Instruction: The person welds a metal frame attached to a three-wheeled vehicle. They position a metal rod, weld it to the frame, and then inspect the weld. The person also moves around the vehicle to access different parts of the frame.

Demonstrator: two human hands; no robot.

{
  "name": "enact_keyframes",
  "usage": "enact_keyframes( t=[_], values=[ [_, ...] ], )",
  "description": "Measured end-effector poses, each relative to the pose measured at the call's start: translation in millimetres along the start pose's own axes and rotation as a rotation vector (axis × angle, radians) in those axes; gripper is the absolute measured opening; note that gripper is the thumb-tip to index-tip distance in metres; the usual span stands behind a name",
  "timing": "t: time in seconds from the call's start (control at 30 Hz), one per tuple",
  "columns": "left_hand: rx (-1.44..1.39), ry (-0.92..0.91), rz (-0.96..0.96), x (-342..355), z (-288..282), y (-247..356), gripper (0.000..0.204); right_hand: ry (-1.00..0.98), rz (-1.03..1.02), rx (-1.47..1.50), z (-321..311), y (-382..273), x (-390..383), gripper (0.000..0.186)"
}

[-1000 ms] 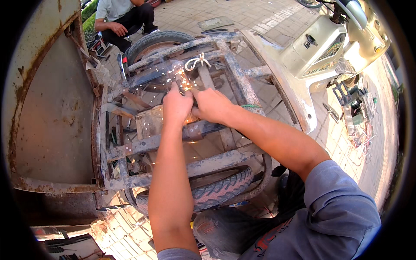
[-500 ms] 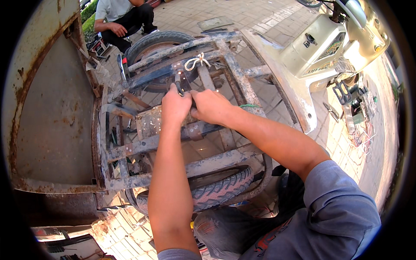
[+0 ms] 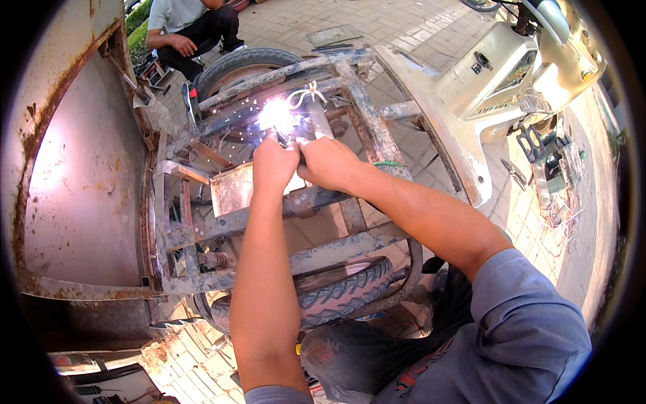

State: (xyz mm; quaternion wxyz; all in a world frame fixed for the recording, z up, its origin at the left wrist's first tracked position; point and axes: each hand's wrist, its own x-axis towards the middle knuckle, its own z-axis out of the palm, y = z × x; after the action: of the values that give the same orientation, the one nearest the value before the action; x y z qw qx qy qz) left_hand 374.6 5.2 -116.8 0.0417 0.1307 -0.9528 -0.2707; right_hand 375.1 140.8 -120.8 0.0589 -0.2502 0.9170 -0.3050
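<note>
A blinding white welding arc (image 3: 278, 116) burns on a cross tube of the rusty metal vehicle frame (image 3: 363, 101), throwing sparks to its left. Just below the arc, my left hand (image 3: 274, 165) and my right hand (image 3: 330, 161) are pressed together, fingers closed around a dark welding electrode holder (image 3: 291, 143). Most of the holder is hidden by my fingers, and the glare hides its tip. A white cord (image 3: 308, 94) is tied in a bow beside the arc. Under my left wrist, a flat plate (image 3: 232, 190) catches the light.
Tyres lie along the frame's far side (image 3: 250, 59) and near side (image 3: 346, 293). A rusty metal panel (image 3: 87, 175) stands at left, a cream scooter front (image 3: 498, 74) at right. Pliers (image 3: 515, 174) and loose wires (image 3: 564, 209) lie on the paving. Another person (image 3: 192, 34) crouches beyond.
A bright arc with flying sparks has appeared at my fingertips, where only small sparks showed before. The left panel and the plate are now lit by it. My hands have barely moved.
</note>
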Motion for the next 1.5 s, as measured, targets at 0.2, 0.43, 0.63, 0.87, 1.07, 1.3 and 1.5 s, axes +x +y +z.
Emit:
enact_keyframes(
  t=[0.2, 0.43, 0.63, 0.87, 1.07, 1.3, 1.5],
  values=[
    [-0.048, -0.007, 0.014, 3, 2, -7, 0.057, -0.009, -0.014, 0.009, -1, -2, 0, 0.025],
    [0.002, -0.083, -0.010, 2, -7, 0, 0.057, 0.016, -0.031, 0.041, 0, 0, -1, 0.026],
    [-0.002, -0.016, -0.012, -1, -7, -1, 0.057, -0.043, -0.020, 0.037, -2, -2, -1, 0.030],
    [-0.014, 0.040, -0.003, -4, -6, -1, 0.061, -0.040, -0.012, 0.051, -2, -3, -1, 0.030],
    [-0.032, 0.029, -0.009, -1, -3, -2, 0.061, -0.027, -0.005, 0.053, -3, -2, -1, 0.030],
    [-0.032, -0.002, 0.014, 5, 1, -10, 0.052, -0.027, -0.026, 0.021, -2, -2, 1, 0.029],
    [0.009, 0.013, 0.013, 1, -2, -3, 0.053, -0.007, -0.019, 0.030, 2, 1, 2, 0.027]
  ],
)
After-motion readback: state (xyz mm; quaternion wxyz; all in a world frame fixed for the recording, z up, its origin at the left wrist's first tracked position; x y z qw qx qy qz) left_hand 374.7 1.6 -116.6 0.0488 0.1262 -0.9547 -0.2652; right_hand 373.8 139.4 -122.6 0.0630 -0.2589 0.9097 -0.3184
